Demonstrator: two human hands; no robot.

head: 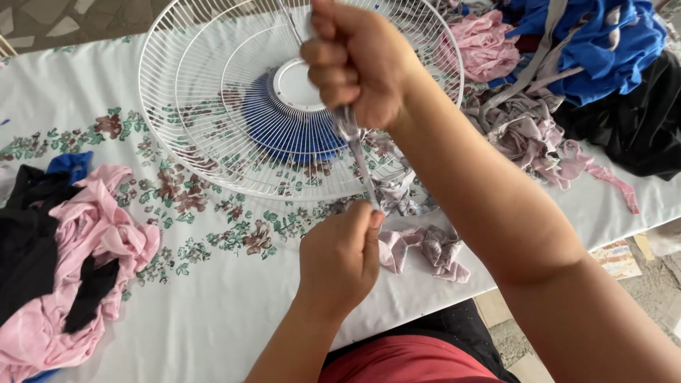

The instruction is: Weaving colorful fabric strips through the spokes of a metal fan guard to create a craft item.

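Two hands pull a grey fabric strip (360, 159) taut: right hand (358, 60) fisted at twelve o'clock, left hand (340, 255) pinching at six, over the white fan grille (213, 106).

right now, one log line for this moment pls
left hand: pinches fabric strip low | right hand: fist grips strip high, taut | behind: fan grille on table

A home craft or sewing corner, by the look of it: a tabletop (213, 312) under a white flowered cloth, heaps of cut fabric strips (78, 248) in pink, black and blue left and far right, bare patterned floor (42, 21) beyond.
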